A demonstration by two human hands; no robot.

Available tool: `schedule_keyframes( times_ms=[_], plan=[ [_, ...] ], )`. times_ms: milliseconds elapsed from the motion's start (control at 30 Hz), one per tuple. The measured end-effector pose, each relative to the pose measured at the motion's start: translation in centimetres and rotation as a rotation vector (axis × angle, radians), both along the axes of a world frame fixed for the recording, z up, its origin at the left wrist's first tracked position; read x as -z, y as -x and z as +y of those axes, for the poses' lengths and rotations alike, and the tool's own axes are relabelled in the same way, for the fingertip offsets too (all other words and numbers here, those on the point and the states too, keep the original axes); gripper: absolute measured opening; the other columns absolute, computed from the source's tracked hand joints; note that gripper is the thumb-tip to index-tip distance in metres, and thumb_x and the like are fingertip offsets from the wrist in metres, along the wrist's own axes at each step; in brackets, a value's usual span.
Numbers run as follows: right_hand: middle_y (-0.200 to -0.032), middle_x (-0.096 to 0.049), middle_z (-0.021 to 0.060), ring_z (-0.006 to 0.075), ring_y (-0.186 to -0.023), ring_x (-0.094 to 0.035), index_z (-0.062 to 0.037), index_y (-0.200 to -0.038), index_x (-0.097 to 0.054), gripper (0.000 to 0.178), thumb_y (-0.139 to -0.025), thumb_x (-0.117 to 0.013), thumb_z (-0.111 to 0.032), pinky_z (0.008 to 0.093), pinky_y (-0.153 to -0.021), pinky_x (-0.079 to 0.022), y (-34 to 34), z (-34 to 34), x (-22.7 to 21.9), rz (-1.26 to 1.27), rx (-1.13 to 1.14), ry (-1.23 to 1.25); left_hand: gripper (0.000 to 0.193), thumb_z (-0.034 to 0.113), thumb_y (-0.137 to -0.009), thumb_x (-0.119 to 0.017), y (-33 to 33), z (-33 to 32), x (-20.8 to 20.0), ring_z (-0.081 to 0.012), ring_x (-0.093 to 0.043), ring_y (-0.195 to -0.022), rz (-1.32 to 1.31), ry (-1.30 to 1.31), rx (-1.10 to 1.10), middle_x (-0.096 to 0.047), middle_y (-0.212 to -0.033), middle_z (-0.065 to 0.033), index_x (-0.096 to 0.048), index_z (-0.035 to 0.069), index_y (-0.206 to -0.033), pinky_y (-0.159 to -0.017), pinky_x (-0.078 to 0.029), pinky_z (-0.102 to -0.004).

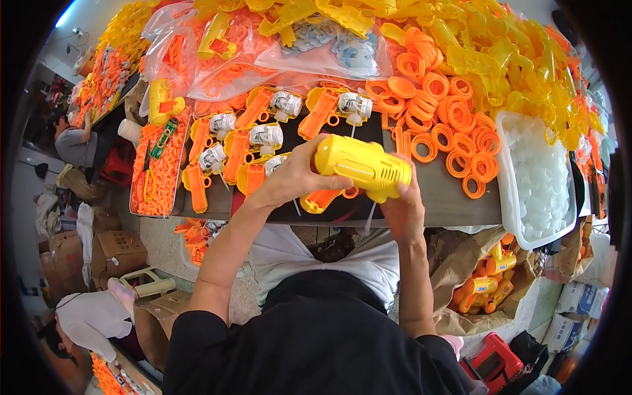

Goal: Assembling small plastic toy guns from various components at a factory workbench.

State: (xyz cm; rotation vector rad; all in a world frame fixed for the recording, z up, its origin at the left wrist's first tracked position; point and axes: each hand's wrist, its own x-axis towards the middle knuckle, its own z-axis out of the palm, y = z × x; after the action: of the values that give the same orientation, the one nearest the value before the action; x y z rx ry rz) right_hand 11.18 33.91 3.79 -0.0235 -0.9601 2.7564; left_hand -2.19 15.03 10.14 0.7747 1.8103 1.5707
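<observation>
Above the table's front edge I hold a yellow plastic toy gun body [359, 166], rounded and with slotted vents. My left hand [296, 174] grips its left end, thumb along the lower side. Around the right end close the fingers of my right hand [404, 205]. A thin whitish tube [370, 218] hangs below the body. Just under it shows an orange handle [322, 199] with a yellow edge; whether it belongs to the held piece I cannot tell. Left of my hands lie several half-assembled toy guns [245, 146], with orange handles and white mechanisms exposed.
Orange rings [454, 131] and yellow shells [507, 59] are heaped behind and right. A white bin [504, 181] holds translucent caps. At left, a tray [172, 205] of small orange parts bears dark-handled cutters [147, 174]. Finished toys fill a paper sack [447, 319]. Other people sit at left.
</observation>
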Motion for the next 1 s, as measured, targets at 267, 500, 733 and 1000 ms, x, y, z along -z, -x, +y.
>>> schedule_keyframes(
  times_ms=[267,500,733,1000],
  plan=[
    [-0.155,-0.044,0.017,0.0277,-0.143,-0.044,0.0016,-0.153,-0.039,0.082,-0.084,-0.079,-0.016,0.0385,-0.12,-0.031,0.7,0.2,-4.1,0.027,0.088,-1.138,0.072,0.047,-0.078,-0.084,-1.8,1.8,-2.0,-0.0419,-0.068,-0.088,0.744,0.384,0.11,-0.07,-0.096,-0.0209,-0.052,0.004,-0.127,-0.073,-0.054,-0.0481],
    [-0.15,-0.049,0.0139,0.0211,-0.136,-0.049,0.005,-0.15,-0.042,0.087,-0.084,-0.084,-0.032,0.0368,-0.116,-0.037,0.0,0.5,-3.0,-0.033,0.026,-0.827,0.074,0.049,-0.078,-0.082,-3.2,3.3,-1.9,-0.0364,-0.072,-0.085,0.881,0.433,0.116,-0.07,-0.086,-0.02,-0.052,0.0,-0.124,-0.068,-0.055,-0.0478],
    [-0.158,-0.039,0.0154,0.0283,-0.149,-0.036,-0.0043,-0.159,-0.028,0.102,-0.082,-0.084,-0.041,0.0439,-0.121,-0.031,0.1,0.0,-2.3,0.042,0.19,-0.85,0.067,0.038,-0.088,-0.078,-1.8,2.2,-0.9,-0.0274,-0.071,-0.093,0.625,0.241,0.028,-0.068,-0.106,-0.014,-0.048,0.004,-0.138,-0.078,-0.057,-0.0397],
    [-0.128,-0.065,0.0107,0.0198,-0.116,-0.064,0.001,-0.145,-0.049,0.07,-0.085,-0.08,-0.019,0.0356,-0.103,-0.049,-0.1,1.9,-5.6,-0.136,0.174,-0.644,0.071,0.021,-0.083,-0.085,1.3,-1.2,-1.4,-0.0193,-0.059,-0.12,0.013,-0.159,0.071,-0.057,-0.134,-0.0097,-0.047,0.006,-0.141,-0.105,-0.047,-0.033]
  ],
)
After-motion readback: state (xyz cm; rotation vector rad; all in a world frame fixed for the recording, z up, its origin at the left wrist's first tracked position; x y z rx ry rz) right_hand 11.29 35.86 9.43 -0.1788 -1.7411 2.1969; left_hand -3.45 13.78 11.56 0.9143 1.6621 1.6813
